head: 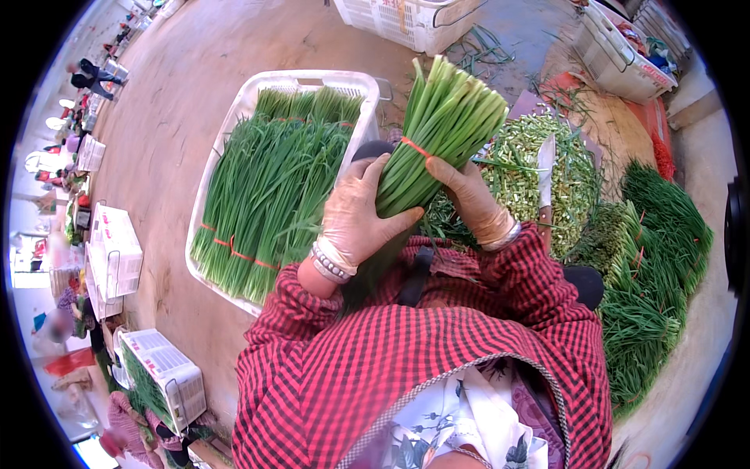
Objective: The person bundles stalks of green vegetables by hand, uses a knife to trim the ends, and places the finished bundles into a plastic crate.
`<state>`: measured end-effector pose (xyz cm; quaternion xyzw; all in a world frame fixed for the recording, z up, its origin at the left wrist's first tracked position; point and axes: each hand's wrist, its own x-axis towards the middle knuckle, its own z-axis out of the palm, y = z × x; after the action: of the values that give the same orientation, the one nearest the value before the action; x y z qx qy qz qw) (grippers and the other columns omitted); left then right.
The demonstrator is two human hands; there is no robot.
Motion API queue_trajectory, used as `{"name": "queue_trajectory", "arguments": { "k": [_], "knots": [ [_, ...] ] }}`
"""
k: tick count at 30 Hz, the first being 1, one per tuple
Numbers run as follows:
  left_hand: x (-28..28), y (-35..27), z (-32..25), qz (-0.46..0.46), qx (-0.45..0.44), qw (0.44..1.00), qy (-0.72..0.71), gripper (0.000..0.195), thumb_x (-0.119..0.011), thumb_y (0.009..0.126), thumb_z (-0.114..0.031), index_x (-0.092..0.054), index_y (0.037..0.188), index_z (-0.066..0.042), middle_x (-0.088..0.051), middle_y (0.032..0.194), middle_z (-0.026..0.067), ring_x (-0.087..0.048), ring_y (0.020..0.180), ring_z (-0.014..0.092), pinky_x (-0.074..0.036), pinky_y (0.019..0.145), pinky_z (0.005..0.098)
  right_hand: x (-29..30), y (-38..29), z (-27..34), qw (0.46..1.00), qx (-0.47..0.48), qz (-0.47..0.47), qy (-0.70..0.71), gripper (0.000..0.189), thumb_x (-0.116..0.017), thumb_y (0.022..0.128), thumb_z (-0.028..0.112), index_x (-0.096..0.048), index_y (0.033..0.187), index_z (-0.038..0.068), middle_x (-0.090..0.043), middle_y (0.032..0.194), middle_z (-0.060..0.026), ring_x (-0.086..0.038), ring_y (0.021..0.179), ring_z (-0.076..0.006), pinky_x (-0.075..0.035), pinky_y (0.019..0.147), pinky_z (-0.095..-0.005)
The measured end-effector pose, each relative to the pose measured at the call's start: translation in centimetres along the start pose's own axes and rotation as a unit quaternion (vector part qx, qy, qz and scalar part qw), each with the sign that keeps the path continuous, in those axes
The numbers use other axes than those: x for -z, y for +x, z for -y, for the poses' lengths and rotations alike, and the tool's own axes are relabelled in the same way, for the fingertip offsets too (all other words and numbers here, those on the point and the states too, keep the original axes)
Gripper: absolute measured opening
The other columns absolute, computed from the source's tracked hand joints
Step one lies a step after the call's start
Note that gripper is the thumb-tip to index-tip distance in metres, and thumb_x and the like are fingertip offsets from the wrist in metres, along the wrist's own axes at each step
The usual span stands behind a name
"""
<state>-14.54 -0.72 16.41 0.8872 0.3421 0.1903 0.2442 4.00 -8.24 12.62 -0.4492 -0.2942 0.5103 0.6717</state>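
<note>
Between my gloved hands is a bundle of green garlic chives (442,126), its pale stem ends pointing up and away from me. An orange-red band (415,146) circles the stems. My left hand (360,214) wraps the bundle from the left, thumb across its near side. On its right side, my right hand (469,196) grips just below the band. The leafy end hangs toward my lap, partly hidden by my left hand and sleeve. To the right, a knife (545,176) with a wooden handle lies on a heap of chopped stem pieces (515,158).
Left of me stands a white plastic crate (195,234) packed with banded chive bundles (275,176). More bundles (650,281) are piled on the floor at my right. Other crates (404,26) stand ahead and at far left, where several people (96,79) are.
</note>
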Motion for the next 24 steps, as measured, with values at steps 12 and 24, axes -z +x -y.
{"name": "queue_trajectory", "arguments": {
  "k": [12,24],
  "knots": [
    [-2.3,-0.3,0.7,-0.158,0.012,0.919,-0.361,0.099,-0.089,0.062,-0.029,-0.039,0.139,0.008,-0.063,0.121,0.0225,-0.062,0.114,0.027,-0.05,0.095,0.0383,-4.7,-1.1,2.0,0.971,0.131,0.113,-0.166,0.076,-0.077,0.084,0.015,-0.034,0.145,-0.002,-0.048,0.14,-0.0137,-0.047,0.127,-0.02,-0.037,0.108,-0.0352],
    [16.6,-4.6,13.1,-0.077,0.287,0.894,0.334,0.083,-0.082,0.064,-0.037,-0.048,0.137,-0.016,-0.069,0.106,0.0183,-0.069,0.093,0.033,-0.055,0.081,0.0409,3.2,0.6,-2.6,0.946,-0.081,0.1,-0.298,0.032,-0.066,0.093,0.015,-0.061,0.12,-0.001,-0.068,0.109,-0.009,-0.063,0.103,-0.0146,-0.048,0.093,-0.029]
  ]
}}
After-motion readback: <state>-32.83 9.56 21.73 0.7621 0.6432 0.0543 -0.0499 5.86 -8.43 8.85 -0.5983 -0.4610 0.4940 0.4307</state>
